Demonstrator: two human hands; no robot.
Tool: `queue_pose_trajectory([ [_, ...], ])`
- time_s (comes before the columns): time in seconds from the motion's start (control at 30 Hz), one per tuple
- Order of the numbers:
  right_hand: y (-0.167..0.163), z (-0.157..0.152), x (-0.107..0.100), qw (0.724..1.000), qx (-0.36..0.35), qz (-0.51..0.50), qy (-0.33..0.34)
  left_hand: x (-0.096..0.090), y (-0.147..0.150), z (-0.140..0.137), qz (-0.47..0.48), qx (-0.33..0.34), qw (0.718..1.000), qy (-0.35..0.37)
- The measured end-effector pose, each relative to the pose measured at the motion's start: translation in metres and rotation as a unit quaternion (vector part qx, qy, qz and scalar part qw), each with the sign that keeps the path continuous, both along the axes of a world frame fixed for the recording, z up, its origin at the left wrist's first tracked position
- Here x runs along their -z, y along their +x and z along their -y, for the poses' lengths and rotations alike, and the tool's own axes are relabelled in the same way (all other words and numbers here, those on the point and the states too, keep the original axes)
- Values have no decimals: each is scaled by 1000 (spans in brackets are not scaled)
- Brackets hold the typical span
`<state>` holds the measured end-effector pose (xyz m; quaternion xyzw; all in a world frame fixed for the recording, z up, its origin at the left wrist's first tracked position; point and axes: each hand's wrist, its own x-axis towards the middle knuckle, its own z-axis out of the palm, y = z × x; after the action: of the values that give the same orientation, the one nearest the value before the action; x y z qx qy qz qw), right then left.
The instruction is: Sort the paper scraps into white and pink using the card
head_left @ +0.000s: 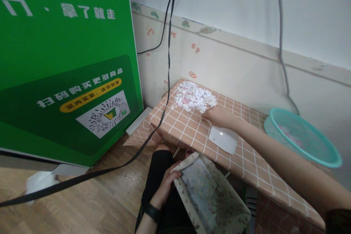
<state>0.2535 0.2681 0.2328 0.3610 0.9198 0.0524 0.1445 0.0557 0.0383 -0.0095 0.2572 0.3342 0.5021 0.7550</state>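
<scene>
A pile of white torn paper scraps (193, 97), with a few pinkish bits, lies on the brown checked tablecloth (189, 131). At the pile's near right edge is my right hand (215, 116), resting low with its fingers curled in. What it holds, if anything, is hidden. Below the table edge, over my lap, a speckled rectangular bin (233, 197) is tilted with its open side up. My left hand (168, 182) grips the bin's left rim, the thumb over the edge. A white card-like sheet (223, 139) lies under my right wrist.
A turquoise plastic basket (301, 137) stands at the table's right end, with something pinkish inside. To the left rises a green cabinet (68, 51) with a QR code. A black strap (169, 55) hangs across the view. A grey cable (280, 36) runs down the wall.
</scene>
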Motion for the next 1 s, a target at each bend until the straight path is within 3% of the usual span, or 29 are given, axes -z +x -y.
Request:
queue_pose_trajectory([
  [0.4, 3, -6, 1, 998, 19, -46, -42, 0, 1, -1, 15, -3, 1000, -5],
  [0.63, 8, -14, 3, 987, 91, -84, -103, 3, 2, -1, 15, -7, 1000, 2],
  [0.77, 11, -13, 1, 986, 108, -108, -72, 3, 1, -1, 19, -4, 1000, -2],
  [1.0, 8, -10, 0, 992, 103, -67, -37, 3, 1, 0, 17, -6, 1000, 12],
])
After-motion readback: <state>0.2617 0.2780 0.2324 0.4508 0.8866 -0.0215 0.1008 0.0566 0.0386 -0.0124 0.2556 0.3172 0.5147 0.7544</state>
